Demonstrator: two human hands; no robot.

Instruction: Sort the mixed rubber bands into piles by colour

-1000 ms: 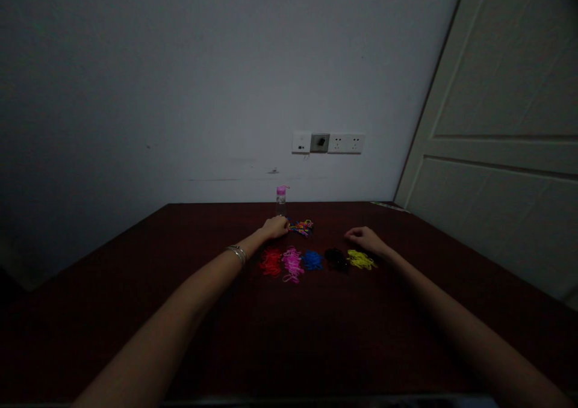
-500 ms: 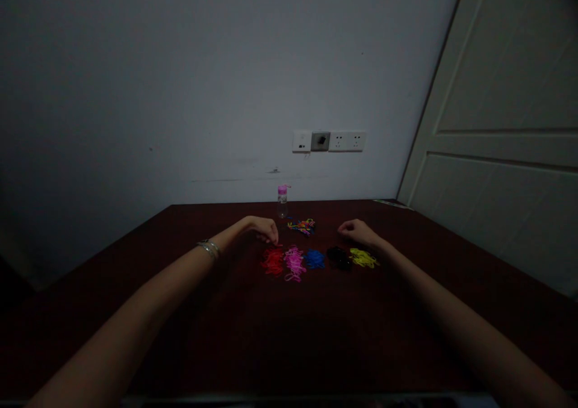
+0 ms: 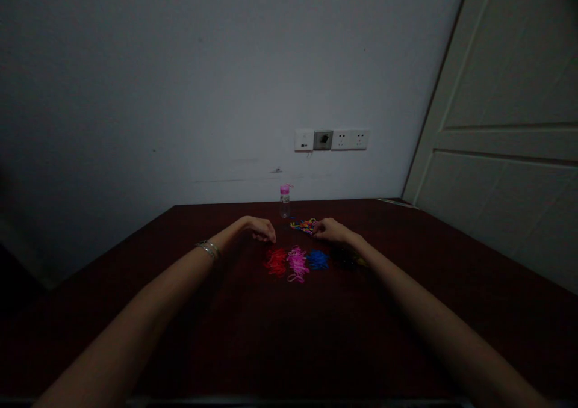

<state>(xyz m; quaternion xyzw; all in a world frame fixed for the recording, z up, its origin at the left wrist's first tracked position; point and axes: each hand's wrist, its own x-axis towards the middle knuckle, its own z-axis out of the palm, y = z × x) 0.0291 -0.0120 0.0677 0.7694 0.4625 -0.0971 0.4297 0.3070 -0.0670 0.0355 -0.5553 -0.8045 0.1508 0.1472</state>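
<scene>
My left hand point(image 3: 262, 230) hangs just beyond the pile of red rubber bands point(image 3: 276, 262), its fingers curled together with nothing visible in them. At the right edge of the mixed-colour heap of rubber bands point(image 3: 301, 225), my right hand point(image 3: 330, 230) has its thumb and fingertips pinched together. Whatever lies between those fingertips is too small to make out. Pink rubber bands point(image 3: 297, 264) and blue rubber bands point(image 3: 318, 259) lie in piles beside the red one. Dark rubber bands point(image 3: 342, 257) and yellow rubber bands point(image 3: 362, 262) sit partly behind my right wrist and forearm.
A small clear bottle with a pink lid point(image 3: 285, 202) stands behind the mixed heap. The dark red-brown table point(image 3: 253, 330) reaches back to a wall with a row of sockets point(image 3: 332, 140). A pale panelled door point(image 3: 501, 125) is on the right.
My right hand has moved left from above the yellow pile to the mixed heap, and its forearm now covers part of the yellow pile. A red band at my left fingertips no longer shows there.
</scene>
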